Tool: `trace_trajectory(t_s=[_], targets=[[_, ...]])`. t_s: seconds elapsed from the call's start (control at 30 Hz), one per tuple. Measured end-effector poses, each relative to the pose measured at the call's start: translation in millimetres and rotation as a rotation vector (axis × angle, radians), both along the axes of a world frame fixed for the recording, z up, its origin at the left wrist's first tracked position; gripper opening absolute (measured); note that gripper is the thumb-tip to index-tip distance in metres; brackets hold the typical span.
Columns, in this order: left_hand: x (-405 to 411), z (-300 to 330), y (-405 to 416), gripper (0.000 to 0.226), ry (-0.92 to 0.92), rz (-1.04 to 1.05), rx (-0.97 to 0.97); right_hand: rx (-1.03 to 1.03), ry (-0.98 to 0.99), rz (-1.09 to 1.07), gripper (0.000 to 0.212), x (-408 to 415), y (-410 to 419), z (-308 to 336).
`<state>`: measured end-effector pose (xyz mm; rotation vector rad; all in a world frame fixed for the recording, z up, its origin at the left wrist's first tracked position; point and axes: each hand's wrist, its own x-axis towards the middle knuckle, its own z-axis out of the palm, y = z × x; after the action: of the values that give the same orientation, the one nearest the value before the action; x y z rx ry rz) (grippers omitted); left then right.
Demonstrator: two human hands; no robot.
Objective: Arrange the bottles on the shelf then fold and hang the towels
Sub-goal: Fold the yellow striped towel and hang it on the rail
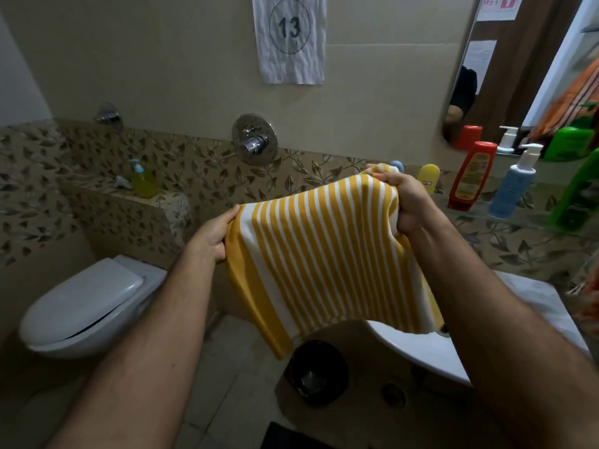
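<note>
Above the sink, left hand and right hand each grip the striped towel's upper corners

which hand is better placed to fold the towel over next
Probably left: the left hand pinches only a free corner of the towel, while the right hand has bunched cloth, a steadier anchor.

Single view, head-worn wide-angle camera, looking forward and down along both forearms. Faces tiled bathroom wall; toilet low at left, sink and glass shelf at right. Hands close to lens, mid-frame. Edges bowed by lens. No second view.
</note>
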<state>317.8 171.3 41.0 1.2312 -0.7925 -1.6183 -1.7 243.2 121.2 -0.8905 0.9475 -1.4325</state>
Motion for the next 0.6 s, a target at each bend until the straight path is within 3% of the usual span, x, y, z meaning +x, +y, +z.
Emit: trace_trajectory(t_s=[0.17,0.43,0.6], targets=[[-13.2,-27.7,4.3,0.046,0.068,-0.050,0.037,-0.044,-0.167,-0.061,0.015,22.8,-7.5,15.1],[-68.8,-87.4,29.4,0.080,0.303,-0.253,0.030,-0.143,-0.270,-0.195,0.015,27.3,-12.8,17.4],[-96.1,-105.3,56.4,0.096,0.359,-0.365,0.022,-0.169,-0.357,-0.243,0.014,21.3,-16.3,11.3]])
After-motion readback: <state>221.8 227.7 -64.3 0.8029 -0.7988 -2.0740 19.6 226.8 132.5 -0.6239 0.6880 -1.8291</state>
